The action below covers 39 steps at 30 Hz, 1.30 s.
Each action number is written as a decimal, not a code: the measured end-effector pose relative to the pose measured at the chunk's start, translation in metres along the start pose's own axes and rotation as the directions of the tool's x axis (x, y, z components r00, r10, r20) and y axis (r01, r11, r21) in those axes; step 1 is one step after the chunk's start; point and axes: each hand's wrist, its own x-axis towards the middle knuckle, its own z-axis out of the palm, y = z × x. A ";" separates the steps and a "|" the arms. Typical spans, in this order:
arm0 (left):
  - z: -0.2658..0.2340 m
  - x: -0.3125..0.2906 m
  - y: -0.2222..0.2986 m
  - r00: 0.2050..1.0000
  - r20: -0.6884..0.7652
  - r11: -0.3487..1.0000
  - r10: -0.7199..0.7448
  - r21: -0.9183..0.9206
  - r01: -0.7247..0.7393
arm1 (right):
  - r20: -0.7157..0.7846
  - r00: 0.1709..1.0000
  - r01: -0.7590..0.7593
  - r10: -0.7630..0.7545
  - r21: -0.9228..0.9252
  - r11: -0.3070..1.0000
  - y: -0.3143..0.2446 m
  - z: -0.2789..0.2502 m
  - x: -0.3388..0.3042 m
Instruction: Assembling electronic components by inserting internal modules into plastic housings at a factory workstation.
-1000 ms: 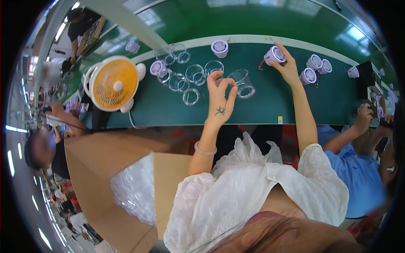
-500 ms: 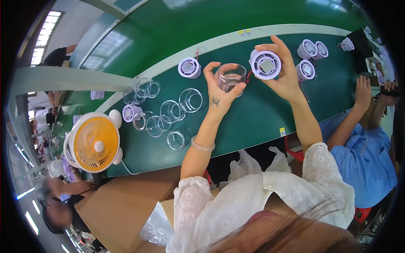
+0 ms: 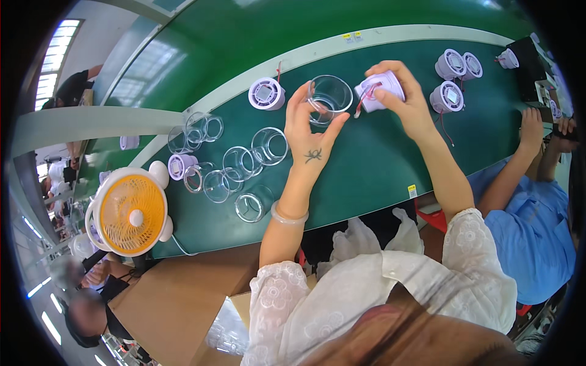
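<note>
Above the green bench my left hand (image 3: 311,131) is wrapped round a clear cup (image 3: 330,97), its round mouth facing up toward me. Just right of it, my right hand (image 3: 410,100) grips a lilac round housing (image 3: 383,91) turned on its side, with red wires and a small pale plug hanging from it toward the cup. The cup and the housing are apart. Another lilac housing (image 3: 267,93) with a square silvery centre lies left of my left hand. Several clear cups (image 3: 270,146) are spread over the bench to the left.
A white fan with an orange face (image 3: 134,213) stands at the bench's left end. More lilac housings (image 3: 447,96) sit at the right, near a co-worker in a blue top (image 3: 528,226). A cardboard box (image 3: 183,293) with clear plastic pieces is at lower left. A pale rail (image 3: 293,58) borders the bench's far side.
My right hand has tipped the lilac housing from face-on to its side, so its red wires show. The cup in my left hand has tilted, its mouth turning toward me.
</note>
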 end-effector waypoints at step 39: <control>0.007 -0.009 -0.001 0.992 0.103 0.782 -0.066 -0.612 0.116 | 0.202 0.939 0.314 -0.278 -0.176 0.933 0.015 0.006 -0.002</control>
